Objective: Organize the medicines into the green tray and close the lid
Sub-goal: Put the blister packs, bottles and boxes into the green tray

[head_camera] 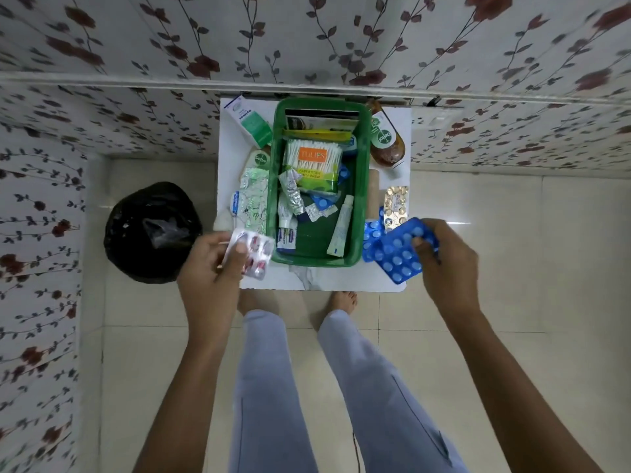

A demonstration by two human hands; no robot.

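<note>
The green tray (362, 186) stands in the middle of a small white table (345, 278), holding a cotton-bud pack (312, 165), tubes and foil strips. My left hand (211, 264) holds a strip of red capsules (254, 252) just left of the tray's near corner. My right hand (444, 261) grips a blue tablet strip (399, 254) at the tray's right, above more blue strips (370, 237) on the table. A gold strip (396, 204) lies beyond them. No lid is visible.
A brown Dettol bottle (387, 141) lies right of the tray. A white-green box (251, 122), a Dettol pack (260, 158) and silver foil strips (251, 199) lie on its left. A black bin (152, 230) stands on the floor at left. Flowered walls surround the table.
</note>
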